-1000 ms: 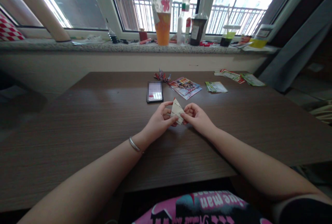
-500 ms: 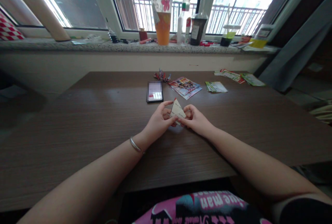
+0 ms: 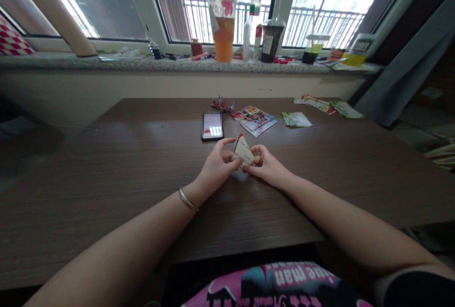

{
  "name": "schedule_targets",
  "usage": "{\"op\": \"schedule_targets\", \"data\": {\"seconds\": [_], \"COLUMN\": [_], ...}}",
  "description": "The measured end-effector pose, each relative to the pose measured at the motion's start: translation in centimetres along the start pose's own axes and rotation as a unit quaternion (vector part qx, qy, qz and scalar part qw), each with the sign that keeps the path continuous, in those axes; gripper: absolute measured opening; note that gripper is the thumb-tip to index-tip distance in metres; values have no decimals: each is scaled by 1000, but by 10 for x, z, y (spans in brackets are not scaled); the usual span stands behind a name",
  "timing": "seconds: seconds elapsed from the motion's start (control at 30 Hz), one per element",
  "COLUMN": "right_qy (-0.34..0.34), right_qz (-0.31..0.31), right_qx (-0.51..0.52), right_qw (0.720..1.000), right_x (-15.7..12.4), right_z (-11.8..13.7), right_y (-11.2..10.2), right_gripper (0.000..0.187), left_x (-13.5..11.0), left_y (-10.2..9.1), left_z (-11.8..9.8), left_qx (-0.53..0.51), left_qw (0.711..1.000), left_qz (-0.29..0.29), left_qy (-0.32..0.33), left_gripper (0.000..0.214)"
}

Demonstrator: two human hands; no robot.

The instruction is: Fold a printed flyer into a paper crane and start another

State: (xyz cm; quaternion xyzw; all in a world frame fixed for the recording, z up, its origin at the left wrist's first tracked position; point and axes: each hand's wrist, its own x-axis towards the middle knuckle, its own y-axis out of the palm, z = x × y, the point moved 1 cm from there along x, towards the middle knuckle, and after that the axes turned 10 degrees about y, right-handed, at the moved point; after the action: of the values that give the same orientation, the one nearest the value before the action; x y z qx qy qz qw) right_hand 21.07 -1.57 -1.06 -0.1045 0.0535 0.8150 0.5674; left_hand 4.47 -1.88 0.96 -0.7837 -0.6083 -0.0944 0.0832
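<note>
Between my two hands, just above the table, is a small piece of folded paper (image 3: 243,151), cream with faint print and a red tip pointing away from me. My left hand (image 3: 219,161) pinches its left side, thumb on the near face. From the right, my right hand (image 3: 266,162) holds the lower right edge between thumb and fingers. Some fingertips are hidden behind the paper. A phone (image 3: 212,127) with a lit, blurred screen lies just beyond my left hand. Past the paper are colourful printed sheets (image 3: 254,120).
Red and blue folded paper pieces (image 3: 222,104) lie behind the phone. Green-and-white sheets (image 3: 296,119) rest to the right, with more leaflets (image 3: 320,104) at the far edge. On the windowsill (image 3: 142,64) stand a large orange drink cup (image 3: 223,37), bottles and other cups.
The folded paper has turned slightly and shows more of its flat lower part. My right thumb has slid a little down and off its face. My left hand has barely moved.
</note>
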Motion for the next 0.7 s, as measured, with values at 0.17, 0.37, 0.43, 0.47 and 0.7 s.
{"op": "schedule_targets", "data": {"seconds": [0.17, 0.37, 0.43, 0.47, 0.7], "right_qy": [-16, 1, -6, -14, -62], "right_qz": [8, 7, -9, -16, -44], "right_qx": [-11, -10, -1, 5, -26], "right_qw": [1000, 1000, 1000, 1000, 997], "right_x": [-2, 1, 4, 5, 9], "right_z": [4, 2, 1, 1, -1], "right_y": [1, -2, -5, -6, -11], "right_gripper": [48, 43, 42, 42, 38], "left_x": [0, 3, 3, 3, 4], "left_y": [-1, -2, -3, -3, -4], "left_z": [1, 4, 5, 5, 11], "left_qx": [32, 22, 26, 28, 31], "left_qw": [999, 999, 999, 999, 999], "left_qz": [5, 20, 25, 27, 36], "left_qy": [11, 20, 25, 25, 16], "left_gripper": [55, 51, 49, 48, 47]}}
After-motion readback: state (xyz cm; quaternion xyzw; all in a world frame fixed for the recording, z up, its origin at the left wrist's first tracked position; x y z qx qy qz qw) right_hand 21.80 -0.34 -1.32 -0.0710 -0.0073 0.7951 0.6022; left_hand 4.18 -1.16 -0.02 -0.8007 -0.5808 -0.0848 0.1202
